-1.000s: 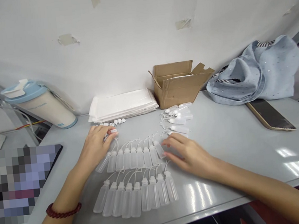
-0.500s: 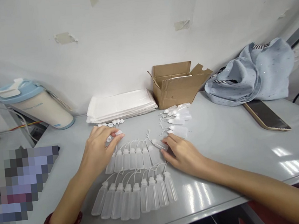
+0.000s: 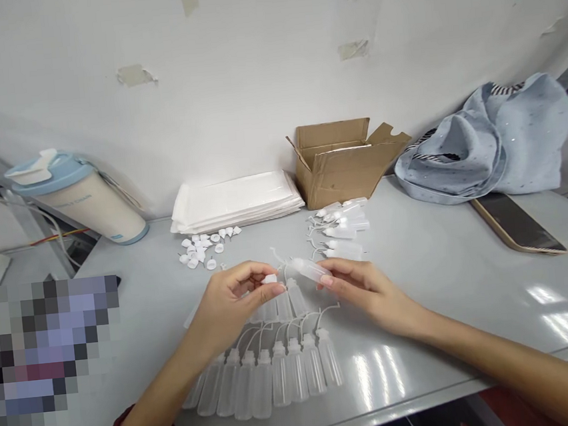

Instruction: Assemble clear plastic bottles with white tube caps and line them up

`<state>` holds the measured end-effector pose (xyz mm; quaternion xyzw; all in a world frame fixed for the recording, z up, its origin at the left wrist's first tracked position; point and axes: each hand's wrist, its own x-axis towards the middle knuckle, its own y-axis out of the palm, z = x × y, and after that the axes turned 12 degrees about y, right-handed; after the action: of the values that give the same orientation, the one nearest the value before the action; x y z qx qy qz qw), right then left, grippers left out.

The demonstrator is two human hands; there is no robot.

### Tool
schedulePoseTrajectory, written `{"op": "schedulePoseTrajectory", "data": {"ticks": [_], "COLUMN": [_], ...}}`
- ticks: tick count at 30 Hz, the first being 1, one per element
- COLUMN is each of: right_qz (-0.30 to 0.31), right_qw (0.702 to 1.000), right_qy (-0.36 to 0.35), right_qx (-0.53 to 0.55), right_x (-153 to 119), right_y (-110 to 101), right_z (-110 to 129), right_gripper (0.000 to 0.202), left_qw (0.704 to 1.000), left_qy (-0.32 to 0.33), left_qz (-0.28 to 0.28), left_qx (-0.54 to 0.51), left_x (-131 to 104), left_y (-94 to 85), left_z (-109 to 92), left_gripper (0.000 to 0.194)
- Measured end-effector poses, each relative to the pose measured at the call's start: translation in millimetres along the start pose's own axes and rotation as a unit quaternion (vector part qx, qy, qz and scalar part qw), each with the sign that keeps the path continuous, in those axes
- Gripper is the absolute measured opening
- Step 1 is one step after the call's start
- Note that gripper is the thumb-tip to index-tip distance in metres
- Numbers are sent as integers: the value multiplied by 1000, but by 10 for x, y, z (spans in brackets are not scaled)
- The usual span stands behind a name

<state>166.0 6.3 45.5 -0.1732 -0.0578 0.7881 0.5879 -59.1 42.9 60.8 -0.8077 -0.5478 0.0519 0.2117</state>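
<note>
A small white cap [image 3: 269,279] is pinched between the thumb and fingers of my left hand [image 3: 242,304]. My right hand [image 3: 364,289] grips a translucent bottle [image 3: 309,269] by its base, its neck tilted up to the left toward the cap. Bottle and cap are apart. Under the hands lie two rows of similar bottles [image 3: 297,372] with thin curved strips at their necks; my left hand and arm partly cover both rows. More bottles [image 3: 343,224] lie in a loose group behind my right hand. Several loose white caps [image 3: 199,248] are scattered behind my left hand.
Along the wall stand a cream and blue tumbler [image 3: 84,199], a stack of white sheets [image 3: 235,201], an open cardboard box [image 3: 343,170] and a light blue cloth bag [image 3: 482,140]. A phone [image 3: 519,222] lies at the right. A blurred-out patch [image 3: 51,356] covers the left.
My left hand has moved right, away from the loose caps, carrying one cap. My right hand has lifted the bottle off the rows slightly, and the two hands are closer together.
</note>
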Motion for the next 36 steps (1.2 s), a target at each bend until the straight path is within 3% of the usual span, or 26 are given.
{"op": "schedulePoseTrajectory", "data": {"ticks": [2,5,13,16,21,25,27,29,33,36], "right_qz": [65,105,160,170,199,218,206,168,66,-27], "right_qw": [995,986,971,963,927,902,908,933,983,999], "right_qy": [30,43,42,51,101,143,142,120,56,-17], "right_qx": [69,123,170,204,302,344,335,295,160,24], "right_x": [-20,-35,-5,5,5,8,11,12,-13,-54], "right_y": [-21,-19,37,50,62,58,62,67,73,84], "right_z": [32,22,-30,-30,-51,-50,-42,-36,-25,-26], "right_gripper": [28,28,39,34,27,25,27,30,31,23], "left_qw": [999,997,996,995,991,994,993,992,993,992], "left_qy": [2,18,56,69,109,75,43,16,-23,-33], "left_qz": [-2,7,61,65,68,79,96,106,98,97], "left_qx": [-41,-77,-45,-18,23,-19,-45,-60,-63,-76], "left_x": [-13,-44,-97,-93,-88,-86,-87,-89,-92,-92], "left_y": [26,38,60,75,86,90,96,104,117,117], "left_z": [-12,-20,-15,-20,-21,-31,-44,-58,-68,-66], "left_gripper": [17,14,17,17,17,18,19,21,22,24]}}
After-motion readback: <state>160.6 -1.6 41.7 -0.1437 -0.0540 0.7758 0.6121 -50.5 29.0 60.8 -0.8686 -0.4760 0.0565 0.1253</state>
